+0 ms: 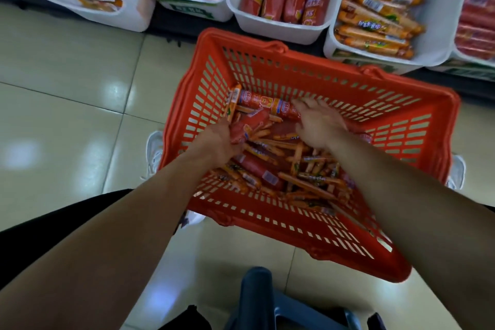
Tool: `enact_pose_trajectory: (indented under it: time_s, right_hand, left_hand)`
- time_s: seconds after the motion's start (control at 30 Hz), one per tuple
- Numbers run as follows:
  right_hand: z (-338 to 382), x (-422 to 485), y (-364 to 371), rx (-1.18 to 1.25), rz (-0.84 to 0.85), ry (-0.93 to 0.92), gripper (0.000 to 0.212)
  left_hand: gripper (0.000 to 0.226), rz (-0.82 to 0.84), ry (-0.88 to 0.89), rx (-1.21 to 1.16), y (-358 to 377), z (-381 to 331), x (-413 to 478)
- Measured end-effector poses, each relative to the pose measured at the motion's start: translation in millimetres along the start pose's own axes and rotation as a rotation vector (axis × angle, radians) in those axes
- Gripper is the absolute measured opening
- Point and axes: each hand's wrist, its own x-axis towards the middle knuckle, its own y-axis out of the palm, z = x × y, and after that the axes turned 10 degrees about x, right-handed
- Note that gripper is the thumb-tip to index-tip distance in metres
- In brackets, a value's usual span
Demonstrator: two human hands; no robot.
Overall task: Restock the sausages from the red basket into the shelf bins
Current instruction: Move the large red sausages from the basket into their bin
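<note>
Glossy beige floor (67, 88) tiles run under a row of white shelf bins (281, 32), all cut off by the top edge. The leftmost bin holds pale packets too blurred to name; the others hold orange or red sausages. A white shoe (154, 150) peeks out from behind the red basket (187, 83), which stands on the floor just in front of the bins. The loose sausages (294, 166) lie piled in its bottom. At its left wall the left hand (217, 142) grips a few of them, fingers hidden beneath. The right hand (318, 123), motion-blurred, is spread over a thick red one; contact is unclear. A dark stool (265, 297) is cropped below.
</note>
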Motion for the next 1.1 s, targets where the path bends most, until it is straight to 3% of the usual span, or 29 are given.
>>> enact_pose_trajectory:
  time_s: [0.2,0.33,0.5,0.63,0.7,0.87,1.1]
  right_hand:
    - [17.4,29.3,33.3,-0.088,-0.026,0.074,0.068]
    - [15.0,33.2,50.8,-0.041,-0.129,0.085,0.046]
    - [17.0,32.2,39.8,-0.009,0.009,0.102,0.072]
    - [11.6,8.9,23.0,0.084,0.088,0.191,0.064]
    - [4.5,-12.1,9.6,0.117,0.057,0.204,0.056]
    - [-4.8,-72.0,-48.8,0.108,0.099,0.193,0.057]
    - [19.1,-142.2,-170.5,-0.277,0.059,-0.006,0.054]
  left_hand:
    - [0.059,0.0,-0.07,-0.117,10.0,11.6,1.2]
    - [0.06,0.058,-0.048,-0.152,22.2,16.4,4.3]
    - [0.062,0.06,-0.031,-0.113,21.1,14.3,-1.3]
    - [0.059,0.051,-0.02,-0.074,10.2,11.7,-11.7]
    - [0.058,0.041,-0.015,-0.019,-1.4,6.4,-20.4]
    - [0.053,-0.025,0.032,0.079,-45.6,-13.7,-52.1]
    - [0.055,-0.145,0.182,0.284,-138.9,-41.6,-111.0]
